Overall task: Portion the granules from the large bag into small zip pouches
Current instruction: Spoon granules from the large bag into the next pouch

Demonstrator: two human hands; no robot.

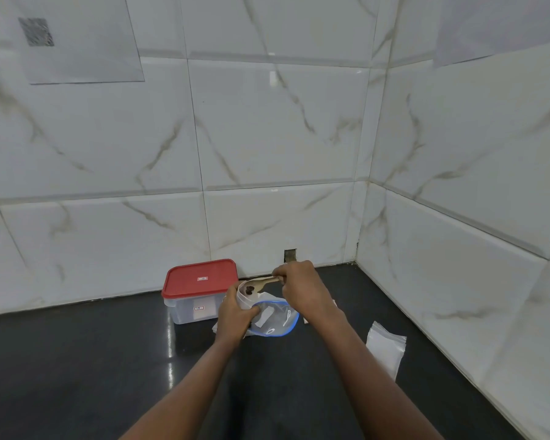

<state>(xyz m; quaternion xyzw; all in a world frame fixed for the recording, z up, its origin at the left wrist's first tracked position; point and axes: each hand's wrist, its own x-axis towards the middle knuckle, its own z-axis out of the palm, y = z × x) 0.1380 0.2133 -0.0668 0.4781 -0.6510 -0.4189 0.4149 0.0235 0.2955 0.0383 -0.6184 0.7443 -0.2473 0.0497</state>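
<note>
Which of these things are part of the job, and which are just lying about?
In use: left hand, small pouch, right hand, spoon, large blue-rimmed bag, spare pouches.
Lying about, it seems: red-lidded box.

A clear plastic box [189, 309] with a red lid [200, 277] stands on the glossy black countertop [77, 376], close to the back wall [267, 138] of white, grey-veined tiles. At 2 o'clock from the box, a small dark notch [289, 255] sits at the wall's foot. High at 10 o'clock, a pale sheet [83, 49] bears 1 blurred grey square [36, 32]. Another tiled wall [473, 154] closes the corner at 3 o'clock.
</note>
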